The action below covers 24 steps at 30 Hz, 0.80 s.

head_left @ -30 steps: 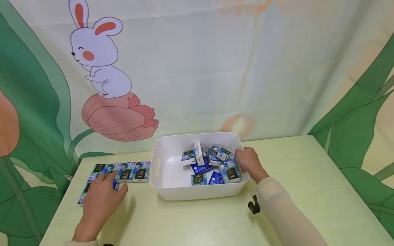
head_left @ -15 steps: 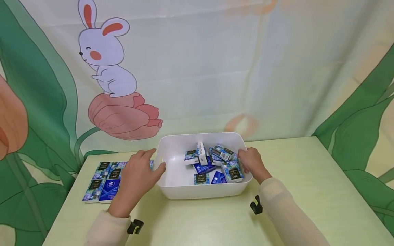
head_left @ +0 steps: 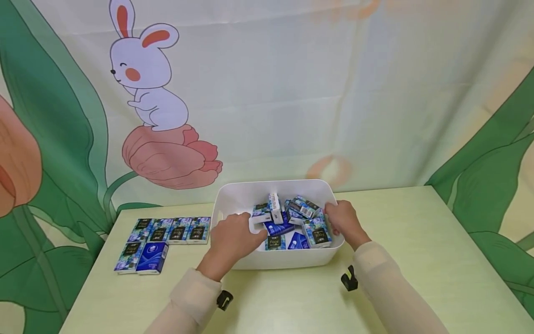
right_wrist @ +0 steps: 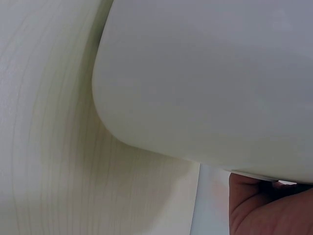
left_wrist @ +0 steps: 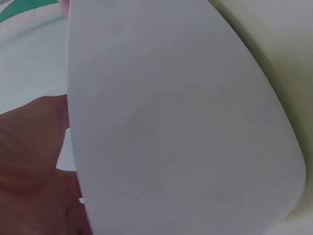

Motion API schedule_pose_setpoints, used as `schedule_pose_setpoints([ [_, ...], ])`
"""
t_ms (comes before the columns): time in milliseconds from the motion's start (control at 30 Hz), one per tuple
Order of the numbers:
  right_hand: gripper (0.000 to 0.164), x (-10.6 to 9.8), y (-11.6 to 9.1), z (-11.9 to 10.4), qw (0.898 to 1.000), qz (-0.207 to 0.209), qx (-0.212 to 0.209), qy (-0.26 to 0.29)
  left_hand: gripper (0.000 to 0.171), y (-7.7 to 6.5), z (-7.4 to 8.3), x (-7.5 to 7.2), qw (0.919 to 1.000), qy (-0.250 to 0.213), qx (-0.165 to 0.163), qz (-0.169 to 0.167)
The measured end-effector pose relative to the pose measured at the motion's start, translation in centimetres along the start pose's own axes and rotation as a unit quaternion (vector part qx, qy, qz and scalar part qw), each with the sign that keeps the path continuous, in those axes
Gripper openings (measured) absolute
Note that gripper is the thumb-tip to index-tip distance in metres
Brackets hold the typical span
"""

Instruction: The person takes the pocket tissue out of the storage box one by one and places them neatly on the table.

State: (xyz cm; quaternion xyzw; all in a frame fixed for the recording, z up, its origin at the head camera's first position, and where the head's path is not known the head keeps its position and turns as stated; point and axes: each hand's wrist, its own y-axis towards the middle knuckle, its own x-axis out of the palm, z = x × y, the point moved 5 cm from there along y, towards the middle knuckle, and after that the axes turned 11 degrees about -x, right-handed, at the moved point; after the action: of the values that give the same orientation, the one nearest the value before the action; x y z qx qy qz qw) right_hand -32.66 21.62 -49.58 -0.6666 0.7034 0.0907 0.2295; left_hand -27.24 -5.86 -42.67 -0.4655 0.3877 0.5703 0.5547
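Observation:
A white plastic bin stands on the table with several tissue packs heaped in its right part, floral-blue ones and plain dark-blue ones. My right hand grips the bin's right end at the handle opening; the right wrist view shows the fingers at the rim. Over the bin's left part reaches my left hand, thumb and fingers spread, with nothing between them. Its fingertips are close to a floral tissue pack and an upright white-sided pack. In the left wrist view the bin's wall hides most of this hand.
Left of the bin, several floral tissue packs lie in a back row on the table. In front of that row, a floral pack and a dark-blue pack lie side by side. A printed curtain hangs behind.
My left hand has moved right, from above the laid-out packs to over the bin, uncovering the dark-blue pack. My right hand keeps its grip on the bin.

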Motion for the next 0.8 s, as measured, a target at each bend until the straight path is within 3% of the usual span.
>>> schedule_pose_setpoints([
  [100,0.028,-0.1,-0.1,0.0,1.0,0.002,0.002,-0.001,0.048,0.5,0.5,1.1,0.9981,0.01,-0.015,-0.06],
  [233,0.028,-0.1,-0.2,0.1,1.0,0.0,0.001,0.002,0.05,1.0,1.2,2.3,0.9941,0.018,-0.021,-0.105],
  [500,0.028,0.0,-0.3,0.3,1.0,0.004,0.009,0.001,0.053,1.9,2.8,4.5,0.9898,0.036,-0.007,-0.138],
  [667,0.027,0.1,-0.2,0.2,1.0,0.001,0.009,0.001,0.056,2.3,3.0,6.2,0.9836,0.082,-0.014,-0.16],
  [800,0.026,0.1,-0.2,0.0,1.0,0.005,0.003,-0.001,0.054,2.4,3.1,6.6,0.9799,0.094,-0.008,-0.176],
])
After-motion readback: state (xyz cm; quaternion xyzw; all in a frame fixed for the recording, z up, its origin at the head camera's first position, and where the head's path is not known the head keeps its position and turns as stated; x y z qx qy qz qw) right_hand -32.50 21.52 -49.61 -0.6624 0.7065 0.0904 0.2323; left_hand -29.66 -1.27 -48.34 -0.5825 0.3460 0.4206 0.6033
